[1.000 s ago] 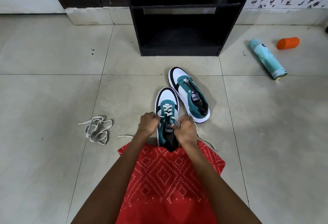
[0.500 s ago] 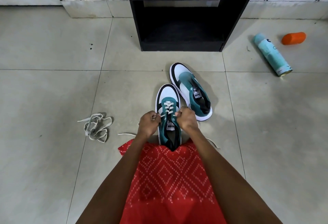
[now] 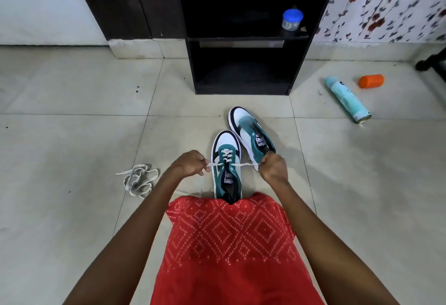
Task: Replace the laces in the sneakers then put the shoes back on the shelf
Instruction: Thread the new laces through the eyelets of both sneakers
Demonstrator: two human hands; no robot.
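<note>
Head view had the left hand [image 3: 190,163] at 9 o'clock and the right hand [image 3: 272,168] at 3 o'clock of the near sneaker [image 3: 226,179], each pinching an end of its white lace [image 3: 243,164] stretched sideways, with the other sneaker [image 3: 251,133] at 1 o'clock.

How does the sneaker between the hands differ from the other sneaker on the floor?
The near sneaker carries a white lace, its ends gripped by the left hand and right hand; the far sneaker has none. The near sneaker points straight at the shelf; the far sneaker angles leftward. Both are teal, white and black.
</note>
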